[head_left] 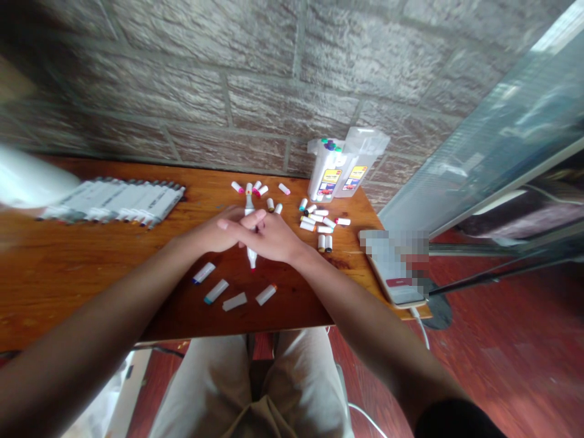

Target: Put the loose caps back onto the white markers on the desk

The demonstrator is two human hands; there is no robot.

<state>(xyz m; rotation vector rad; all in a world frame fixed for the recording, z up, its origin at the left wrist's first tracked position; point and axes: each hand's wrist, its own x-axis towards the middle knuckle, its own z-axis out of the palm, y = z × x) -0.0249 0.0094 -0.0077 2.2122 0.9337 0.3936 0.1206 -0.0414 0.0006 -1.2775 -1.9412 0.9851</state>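
Two hands overlap, left hand (224, 231) and right hand (276, 236) angled inward, grips clamped on a marker (250, 255).

The right hand (274, 236) is covering the marker's (252, 258) middle and some fingers of the left hand (223, 231). A blurred white object (31, 180) is running past the left edge. Pixelation is masking part of the phone (391, 271).

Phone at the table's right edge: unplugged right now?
No, a white cable runs from the near end of the phone and hangs down past the table edge.
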